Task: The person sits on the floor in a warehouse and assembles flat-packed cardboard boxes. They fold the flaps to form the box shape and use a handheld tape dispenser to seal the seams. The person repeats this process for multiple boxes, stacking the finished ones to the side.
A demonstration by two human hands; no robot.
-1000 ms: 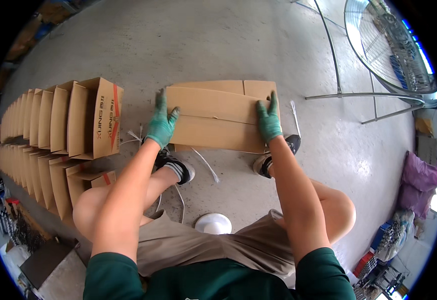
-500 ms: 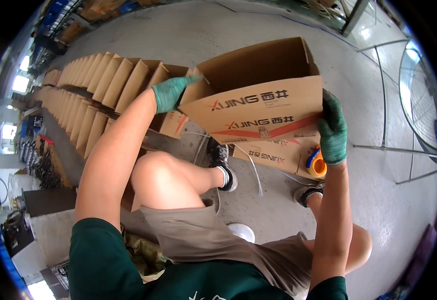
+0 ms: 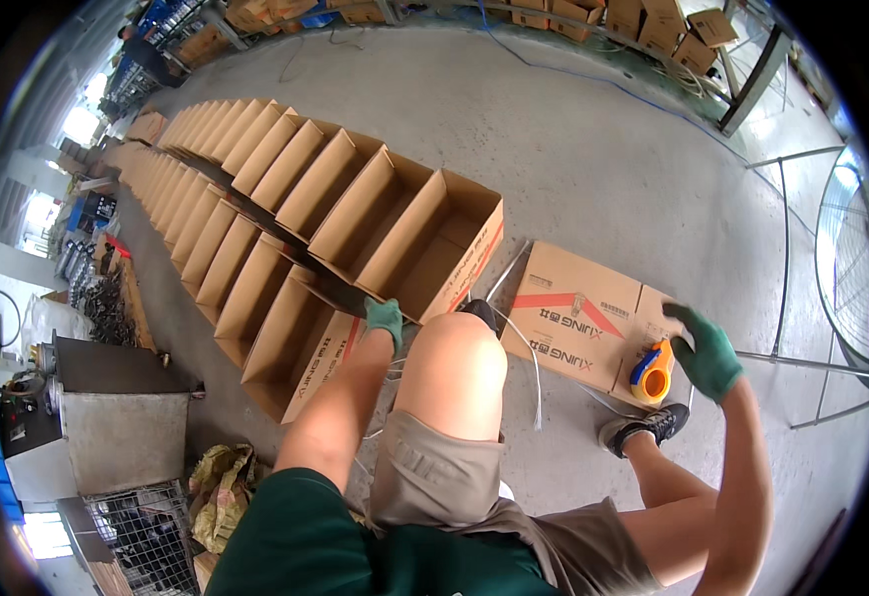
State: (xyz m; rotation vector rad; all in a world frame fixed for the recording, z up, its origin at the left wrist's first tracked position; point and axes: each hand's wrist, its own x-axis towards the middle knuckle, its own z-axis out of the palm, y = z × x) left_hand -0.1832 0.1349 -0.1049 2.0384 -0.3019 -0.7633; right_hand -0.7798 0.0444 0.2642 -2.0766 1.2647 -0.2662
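My left hand (image 3: 385,320), in a green knit glove, is closed on the near corner of an open cardboard box (image 3: 472,260) at the end of the farther row. The box stands with its mouth up; its inside shows no contents. My right hand (image 3: 710,360), in a matching glove, is held over the floor at the right with its fingers apart and nothing in them. Just left of it, an orange and blue tape dispenser (image 3: 651,375) rests on a stack of flat folded cartons (image 3: 575,303).
Two long rows of open boxes (image 3: 255,238) run to the upper left. White strapping (image 3: 537,387) lies by the flat cartons. A large fan (image 3: 847,258) on a metal stand is at right. A person (image 3: 146,60) is at far left. A metal cabinet (image 3: 121,427) stands near left.
The box held up between both hands now stands on the floor at the end of the farther row. My right hand has let go and moved right; my left hand stays at the box.
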